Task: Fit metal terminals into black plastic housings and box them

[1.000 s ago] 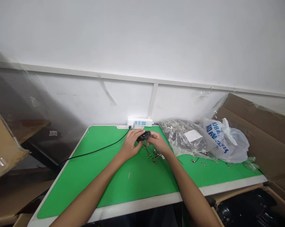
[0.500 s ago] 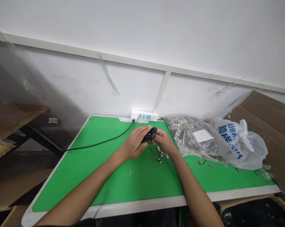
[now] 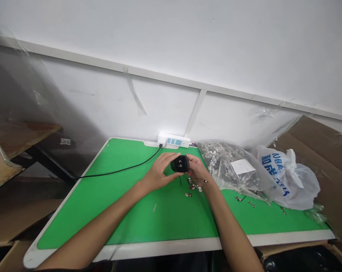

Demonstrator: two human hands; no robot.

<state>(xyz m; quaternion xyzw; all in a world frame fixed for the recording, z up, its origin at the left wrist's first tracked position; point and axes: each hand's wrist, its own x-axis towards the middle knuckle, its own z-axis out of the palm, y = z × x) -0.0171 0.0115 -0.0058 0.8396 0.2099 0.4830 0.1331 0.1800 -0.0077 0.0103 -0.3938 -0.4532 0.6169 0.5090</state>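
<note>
A small black plastic housing (image 3: 180,164) is held up between both hands over the green tabletop (image 3: 131,215); its hollow side with small metal parts inside faces me. My left hand (image 3: 159,172) grips its left side, thumb below and fingers above. My right hand (image 3: 198,168) is closed on its right side, with the fingertips partly hidden behind it. A thin wire ending in a small metal piece (image 3: 205,181) sticks out by my right wrist. Beneath the hands lie several small white and metal parts (image 3: 194,186).
A white power strip (image 3: 175,141) with a black cable (image 3: 117,173) sits against the wall. At right are a clear bag of small parts (image 3: 227,160), a tied white plastic bag (image 3: 288,177) and a cardboard sheet (image 3: 327,162). Loose metal pieces (image 3: 251,204) lie in front of the bags.
The black housing has been turned so that its hollow side faces me more squarely. The wire that hung below it now points right, toward my right wrist.
</note>
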